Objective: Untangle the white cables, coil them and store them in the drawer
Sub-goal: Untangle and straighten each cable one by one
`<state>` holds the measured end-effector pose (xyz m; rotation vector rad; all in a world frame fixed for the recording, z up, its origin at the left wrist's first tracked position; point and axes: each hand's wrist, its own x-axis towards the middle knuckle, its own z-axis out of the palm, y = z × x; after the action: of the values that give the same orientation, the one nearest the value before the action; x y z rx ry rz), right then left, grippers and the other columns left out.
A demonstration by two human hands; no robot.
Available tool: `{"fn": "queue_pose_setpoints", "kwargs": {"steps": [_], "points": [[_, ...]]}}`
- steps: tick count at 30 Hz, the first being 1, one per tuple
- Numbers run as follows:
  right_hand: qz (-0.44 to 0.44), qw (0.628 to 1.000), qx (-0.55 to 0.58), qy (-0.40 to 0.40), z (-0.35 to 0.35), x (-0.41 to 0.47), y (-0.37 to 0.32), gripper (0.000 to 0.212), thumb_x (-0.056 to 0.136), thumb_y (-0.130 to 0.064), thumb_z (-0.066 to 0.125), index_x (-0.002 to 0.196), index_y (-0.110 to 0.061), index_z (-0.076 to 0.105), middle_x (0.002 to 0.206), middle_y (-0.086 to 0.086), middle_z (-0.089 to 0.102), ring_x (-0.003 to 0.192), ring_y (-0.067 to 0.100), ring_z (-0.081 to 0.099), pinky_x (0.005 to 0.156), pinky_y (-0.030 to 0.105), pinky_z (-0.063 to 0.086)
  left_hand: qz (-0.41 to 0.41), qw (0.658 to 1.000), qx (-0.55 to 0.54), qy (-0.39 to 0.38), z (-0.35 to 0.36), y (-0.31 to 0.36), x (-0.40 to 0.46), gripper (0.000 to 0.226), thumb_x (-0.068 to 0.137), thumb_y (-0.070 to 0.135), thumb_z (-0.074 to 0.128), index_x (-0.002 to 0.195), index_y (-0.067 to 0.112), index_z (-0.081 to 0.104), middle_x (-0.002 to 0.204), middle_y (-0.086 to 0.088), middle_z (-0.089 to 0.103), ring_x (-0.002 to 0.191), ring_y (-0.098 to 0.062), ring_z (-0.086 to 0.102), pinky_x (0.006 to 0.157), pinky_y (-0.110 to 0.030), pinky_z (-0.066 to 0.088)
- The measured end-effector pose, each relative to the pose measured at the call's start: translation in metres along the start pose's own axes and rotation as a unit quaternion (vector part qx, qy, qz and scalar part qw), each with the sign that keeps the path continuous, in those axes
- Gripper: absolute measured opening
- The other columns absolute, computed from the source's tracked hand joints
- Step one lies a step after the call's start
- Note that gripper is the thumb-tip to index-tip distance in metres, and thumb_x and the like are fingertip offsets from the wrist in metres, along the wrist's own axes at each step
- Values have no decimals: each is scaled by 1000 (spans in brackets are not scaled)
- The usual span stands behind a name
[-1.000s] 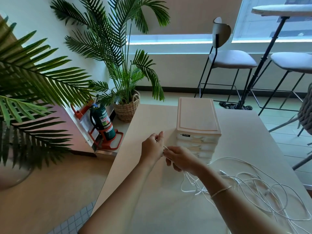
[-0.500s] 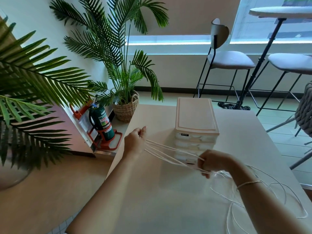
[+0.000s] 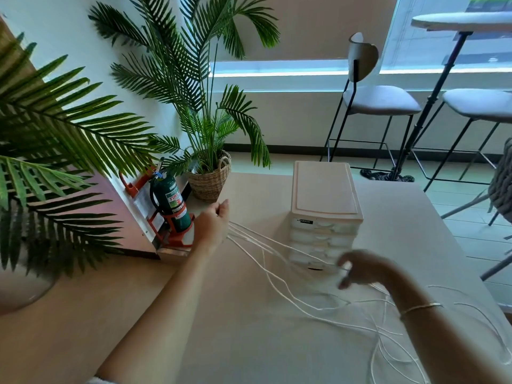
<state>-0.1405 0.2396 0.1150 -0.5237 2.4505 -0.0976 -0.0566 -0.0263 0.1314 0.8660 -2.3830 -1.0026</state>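
Several white cables (image 3: 273, 252) stretch taut across the beige table (image 3: 249, 328) between my two hands. My left hand (image 3: 212, 224) grips one end of the strands near the table's left edge. My right hand (image 3: 357, 268), blurred, holds the strands in front of the drawer unit's lowest drawer. Beyond my right wrist the cables spread in loose tangled loops (image 3: 388, 322) over the table's right side. The white plastic drawer unit (image 3: 324, 209) stands in the middle of the table with all its drawers closed.
A potted palm in a woven basket (image 3: 210, 178) and a green fire extinguisher (image 3: 170, 202) stand on the floor left of the table. Bar stools (image 3: 379, 101) and a high table (image 3: 462, 23) are behind. Large palm fronds (image 3: 55, 134) fill the left side.
My hands were together in front of the drawer unit; they have pulled apart, the left going left and the right going right, drawing the cable strands out straight between them.
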Motion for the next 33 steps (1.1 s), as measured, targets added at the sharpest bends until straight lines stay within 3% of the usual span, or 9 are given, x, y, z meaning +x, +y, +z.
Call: {"fn": "queue_pose_setpoints", "kwargs": {"steps": [3, 6, 10, 17, 19, 22, 27, 30, 33], "points": [[-176, 957, 192, 132, -11, -8, -55, 39, 82, -28, 69, 119, -17, 62, 119, -2, 62, 111, 13, 57, 83, 14, 39, 39, 999, -1, -28, 11, 8, -9, 38, 98, 34, 42, 77, 5, 54, 72, -15, 56, 74, -29, 50, 60, -29, 26], [-254, 897, 339, 126, -13, -8, -98, 25, 84, -15, 66, 108, -10, 66, 95, -7, 65, 82, -1, 61, 69, -2, 40, 68, 996, -5, -50, 17, 17, -16, 39, 97, 34, 45, 66, 11, 46, 56, 0, 46, 67, -24, 45, 57, -28, 23], [-245, 846, 464, 93, -5, 1, -117, 10, 84, -2, 64, 92, -6, 68, 67, 3, 62, 55, 6, 52, 61, 17, 44, 95, 994, -11, -54, 16, 22, -21, 36, 96, 33, 47, 68, 9, 48, 52, 7, 42, 60, -18, 42, 55, -24, 23], [-237, 841, 486, 10, 15, 5, -128, 30, 97, -20, 46, 88, 1, 65, 74, 12, 58, 66, 21, 52, 68, 31, 42, 110, 993, -33, -18, 14, 13, -21, 36, 96, 31, 49, 69, 7, 52, 55, 1, 47, 59, -19, 43, 53, -23, 23], [-234, 835, 494, -56, 13, -1, -126, 33, 100, -23, 38, 84, -8, 63, 66, 7, 61, 50, 17, 56, 53, 23, 48, 116, 993, -26, -11, 15, 11, -22, 37, 95, 31, 49, 69, 6, 54, 53, 1, 46, 54, -18, 41, 52, -22, 23], [-217, 857, 462, -73, 13, -2, -117, 37, 101, -27, 36, 79, -12, 62, 54, 2, 50, 34, 9, 39, 37, 18, 31, 122, 992, -13, -10, 16, 6, -21, 37, 95, 33, 50, 65, 12, 48, 50, 4, 43, 47, -11, 39, 50, -22, 24], [-167, 928, 329, 49, 9, -2, -117, 38, 100, -28, 37, 69, -20, 59, 58, -5, 40, 46, 7, 32, 41, 17, 23, 63, 993, 6, -99, 19, 4, -20, 45, 93, 45, 48, 56, 18, 44, 54, 5, 48, 56, -11, 45, 46, -16, 30], [-187, 949, 221, 123, 8, -5, -115, 39, 101, -28, 32, 90, -15, 67, 60, -11, 41, 62, 13, 41, 51, 23, 27, 25, 988, 0, -156, 18, 4, -21, 47, 89, 50, 52, 55, 19, 44, 57, 6, 48, 60, -9, 47, 52, -18, 34], [-190, 953, 196, 134, 11, -4, -116, 40, 101, -28, 31, 98, -9, 67, 59, -12, 40, 60, 12, 41, 52, 19, 28, 17, 991, -11, -131, 21, 3, -23, 46, 89, 45, 56, 53, 18, 46, 58, 2, 52, 63, -16, 49, 50, -23, 31]]}}
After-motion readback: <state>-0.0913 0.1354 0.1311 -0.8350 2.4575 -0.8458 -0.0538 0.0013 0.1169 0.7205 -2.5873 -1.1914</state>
